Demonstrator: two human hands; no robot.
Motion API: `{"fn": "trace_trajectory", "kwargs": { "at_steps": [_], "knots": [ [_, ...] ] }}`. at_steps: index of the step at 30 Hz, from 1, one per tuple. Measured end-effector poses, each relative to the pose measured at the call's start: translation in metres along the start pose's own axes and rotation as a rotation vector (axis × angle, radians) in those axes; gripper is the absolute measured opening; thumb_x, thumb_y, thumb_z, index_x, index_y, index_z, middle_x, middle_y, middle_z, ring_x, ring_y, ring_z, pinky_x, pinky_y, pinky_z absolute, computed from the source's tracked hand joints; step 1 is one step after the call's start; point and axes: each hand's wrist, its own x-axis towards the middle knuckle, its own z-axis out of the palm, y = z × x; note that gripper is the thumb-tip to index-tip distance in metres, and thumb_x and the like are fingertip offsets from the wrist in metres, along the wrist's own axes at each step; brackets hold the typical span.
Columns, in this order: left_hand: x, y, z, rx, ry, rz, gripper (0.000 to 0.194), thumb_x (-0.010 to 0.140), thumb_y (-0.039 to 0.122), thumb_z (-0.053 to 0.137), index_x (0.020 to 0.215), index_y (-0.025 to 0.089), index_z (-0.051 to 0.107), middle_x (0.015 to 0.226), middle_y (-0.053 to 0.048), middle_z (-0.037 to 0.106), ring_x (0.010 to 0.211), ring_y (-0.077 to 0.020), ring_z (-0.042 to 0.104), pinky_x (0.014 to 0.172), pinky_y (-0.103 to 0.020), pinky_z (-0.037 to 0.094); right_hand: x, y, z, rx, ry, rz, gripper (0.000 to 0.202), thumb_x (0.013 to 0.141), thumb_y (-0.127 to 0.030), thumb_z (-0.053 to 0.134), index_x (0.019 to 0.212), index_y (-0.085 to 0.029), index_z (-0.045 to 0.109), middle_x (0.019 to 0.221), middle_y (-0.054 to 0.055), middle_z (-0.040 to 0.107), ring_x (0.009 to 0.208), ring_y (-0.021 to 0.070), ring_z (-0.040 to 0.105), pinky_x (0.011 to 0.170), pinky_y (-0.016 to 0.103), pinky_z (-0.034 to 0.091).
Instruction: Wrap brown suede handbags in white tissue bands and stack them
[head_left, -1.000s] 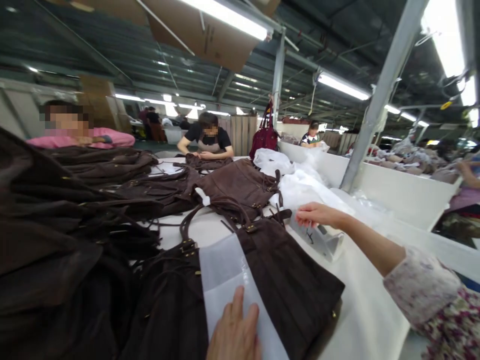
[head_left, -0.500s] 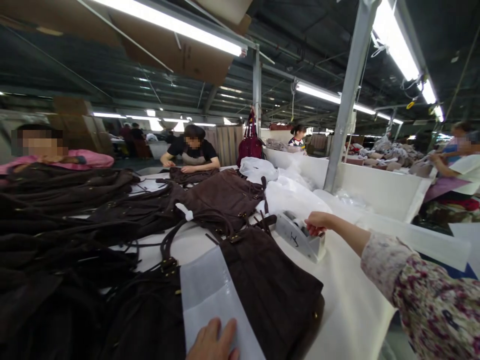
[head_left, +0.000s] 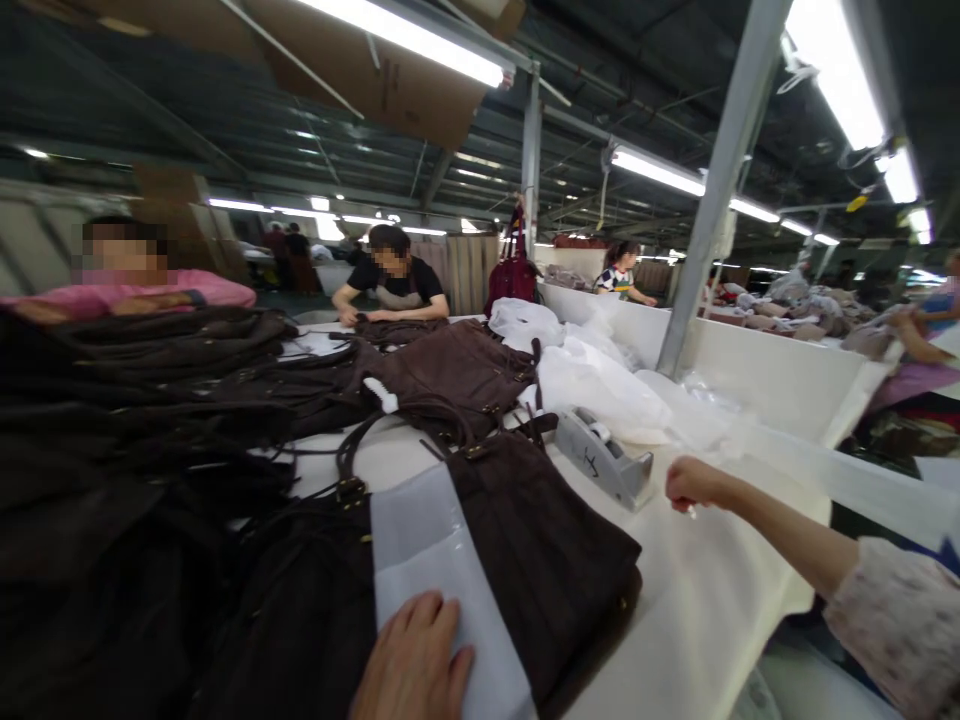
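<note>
Left hand [head_left: 416, 655] rests palm down on a pale translucent strip [head_left: 431, 545], fingers extended and lying close together, with the thumb a little apart. Dark brown leather of a bag [head_left: 551, 560] shows on both sides of the strip, the bag lying on the white tabletop [head_left: 675, 600] with its handles towards the far side. Off to the right, the right hand [head_left: 686, 485] hangs above the tabletop, its fingers drawn in tight on a small pale bit [head_left: 691, 512], too small to make out clearly. Just beside that hand, and apart from it, sits a grey tape dispenser [head_left: 604, 460] with a black mark on its side. White plastic bags [head_left: 600, 385] are bunched behind the dispenser. Another brown bag [head_left: 465, 370] lies beyond the first, and more dark bags [head_left: 150, 420] are heaped on the left. Across the tabletop, a co-worker in a black top [head_left: 394, 275] leans over brown material.
</note>
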Motion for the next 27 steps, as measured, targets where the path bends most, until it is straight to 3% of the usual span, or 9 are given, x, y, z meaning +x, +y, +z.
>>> {"fn": "trace_trajectory", "kwargs": {
  "at_steps": [2,4,6,8,12,15,18,23,27],
  "knots": [
    [-0.008,0.005,-0.004,-0.09,0.001,-0.003,0.027,0.085,0.021,0.045,0.105,0.019,0.063,0.117,-0.008,0.058,0.116,-0.024,0.049,0.105,-0.039,0.034,-0.019,0.002,0.015,-0.001,-0.115,-0.019,0.023,0.065,-0.021,0.061,0.043,-0.017,0.052,0.038,0.002,0.047,0.032,0.0067,0.029,0.035,0.023,0.017],
    [-0.013,0.008,-0.007,-0.148,0.015,0.003,0.023,0.084,0.022,0.048,0.101,0.019,0.062,0.115,-0.007,0.056,0.113,-0.0241,0.048,0.104,-0.04,0.034,-0.036,-0.014,0.026,0.095,-0.246,-0.084,0.017,0.071,-0.029,0.064,0.058,-0.018,0.059,0.059,0.006,0.061,0.043,0.0088,0.045,0.039,0.021,0.026],
    [-0.016,0.01,-0.007,-0.172,0.033,-0.005,0.022,0.083,0.023,0.05,0.101,0.018,0.061,0.114,-0.008,0.055,0.11,-0.0253,0.048,0.102,-0.043,0.036,-0.052,-0.049,0.043,0.394,-0.428,-0.142,0.017,0.074,-0.033,0.071,0.074,-0.019,0.062,0.076,0.007,0.064,0.059,0.0103,0.057,0.044,0.018,0.033],
    [-0.019,0.011,-0.003,-0.189,0.038,-0.021,0.023,0.083,0.024,0.051,0.102,0.018,0.061,0.114,-0.009,0.054,0.11,-0.0266,0.047,0.102,-0.045,0.036,-0.064,-0.096,0.073,0.615,-0.591,-0.146,0.018,0.075,-0.03,0.073,0.085,-0.019,0.063,0.083,0.006,0.065,0.065,0.0108,0.061,0.044,0.015,0.033],
    [-0.025,0.012,0.01,-0.225,0.052,-0.024,0.03,0.086,0.025,0.049,0.113,0.018,0.058,0.125,-0.011,0.05,0.121,-0.0294,0.041,0.11,-0.049,0.028,-0.058,-0.181,0.166,0.814,-0.882,-0.104,0.014,0.079,-0.018,0.067,0.091,-0.016,0.06,0.093,0.007,0.068,0.078,0.0132,0.067,0.045,0.013,0.036],
    [-0.025,0.013,0.014,-0.234,0.033,-0.038,0.03,0.086,0.03,0.05,0.111,0.016,0.06,0.124,-0.012,0.052,0.122,-0.0319,0.043,0.112,-0.052,0.025,-0.032,-0.209,0.228,0.839,-0.835,-0.029,0.007,0.084,-0.01,0.057,0.091,-0.013,0.058,0.088,0.008,0.069,0.074,0.0129,0.069,0.046,0.014,0.04],
    [-0.022,0.013,0.012,-0.241,0.002,-0.04,0.031,0.084,0.032,0.052,0.108,0.016,0.062,0.12,-0.013,0.055,0.121,-0.0328,0.044,0.113,-0.052,0.024,-0.009,-0.212,0.261,0.811,-0.739,0.009,0.01,0.088,-0.008,0.05,0.092,-0.013,0.057,0.086,0.008,0.069,0.068,0.0124,0.069,0.041,0.014,0.04],
    [-0.021,0.007,0.008,-0.327,0.011,-0.005,0.035,0.083,0.035,0.052,0.111,0.016,0.062,0.124,-0.012,0.052,0.126,-0.0328,0.04,0.117,-0.053,0.016,0.005,-0.204,0.274,0.787,-0.698,-0.036,0.007,0.09,-0.014,0.053,0.092,-0.014,0.06,0.091,0.008,0.071,0.074,0.013,0.07,0.042,0.014,0.043],
    [-0.018,-0.003,0.007,-0.455,0.035,0.021,0.046,0.076,0.037,0.059,0.118,0.018,0.058,0.13,-0.011,0.046,0.129,-0.034,0.033,0.116,-0.05,0.02,0.005,-0.199,0.279,0.768,-0.673,-0.146,0.011,0.085,-0.024,0.064,0.086,-0.014,0.062,0.088,0.008,0.071,0.078,0.0152,0.07,0.052,0.017,0.048]
  ]
}}
